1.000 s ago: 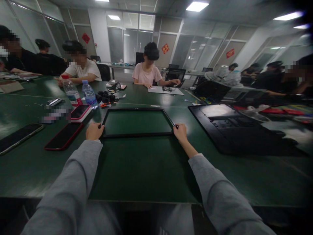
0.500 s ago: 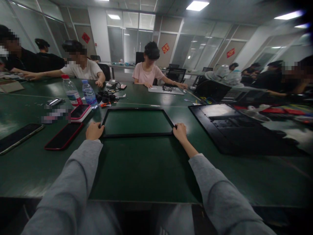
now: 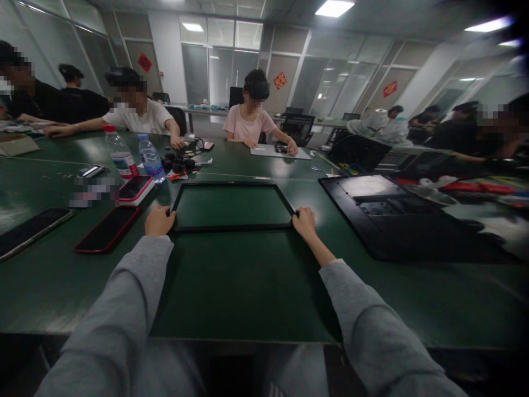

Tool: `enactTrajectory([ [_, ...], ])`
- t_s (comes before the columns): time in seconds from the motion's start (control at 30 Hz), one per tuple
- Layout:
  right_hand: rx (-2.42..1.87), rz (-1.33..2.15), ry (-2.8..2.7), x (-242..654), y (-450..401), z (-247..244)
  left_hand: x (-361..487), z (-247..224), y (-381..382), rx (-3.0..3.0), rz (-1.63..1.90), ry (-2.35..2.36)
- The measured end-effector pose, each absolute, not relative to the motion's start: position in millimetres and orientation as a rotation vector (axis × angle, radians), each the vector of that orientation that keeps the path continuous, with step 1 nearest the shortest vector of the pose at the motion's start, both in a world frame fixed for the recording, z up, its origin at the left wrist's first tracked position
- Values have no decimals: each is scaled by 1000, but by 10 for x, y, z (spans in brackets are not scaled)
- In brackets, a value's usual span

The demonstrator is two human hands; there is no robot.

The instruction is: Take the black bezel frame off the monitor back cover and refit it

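Note:
A thin black rectangular frame (image 3: 233, 227), like a screen bezel, is in front of me over the green table (image 3: 248, 286), which shows through its opening. My left hand (image 3: 160, 221) is closed on its left side near the front corner. On the opposite side, my right hand (image 3: 305, 223) grips the right edge near the other front corner. Whether the bezel rests on the table or is slightly raised, I cannot tell. To the right lies a large black panel (image 3: 388, 220) with recessed sections.
Left of the bezel lie a red-edged phone (image 3: 108, 230), another phone on a white box (image 3: 135, 188) and a dark phone (image 3: 33, 229). Two bottles stand behind, one blue-capped (image 3: 151, 159), one red-capped (image 3: 120, 154). Across the table, a person in pink (image 3: 253, 124) works at a grey panel (image 3: 264, 151).
My hands and the bezel have stayed in place. Across the table, the person in pink has drawn an outstretched hand inward to the grey panel. The hand of the person in white has shifted slightly.

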State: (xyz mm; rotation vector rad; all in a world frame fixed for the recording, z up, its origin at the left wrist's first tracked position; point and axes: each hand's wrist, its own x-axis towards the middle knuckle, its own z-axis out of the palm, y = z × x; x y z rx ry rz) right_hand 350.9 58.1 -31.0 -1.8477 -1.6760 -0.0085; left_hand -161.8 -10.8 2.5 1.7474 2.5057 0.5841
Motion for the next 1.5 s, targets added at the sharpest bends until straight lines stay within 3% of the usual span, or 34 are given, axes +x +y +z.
enactTrajectory([
  [1.07,-1821,-30,-1647,3504,583,-311,-1606,30,-104,1742,559,2526],
  [1.5,-1841,8,-1651,3497,590,-325,-1498,120,-186,1715,787,2526],
])
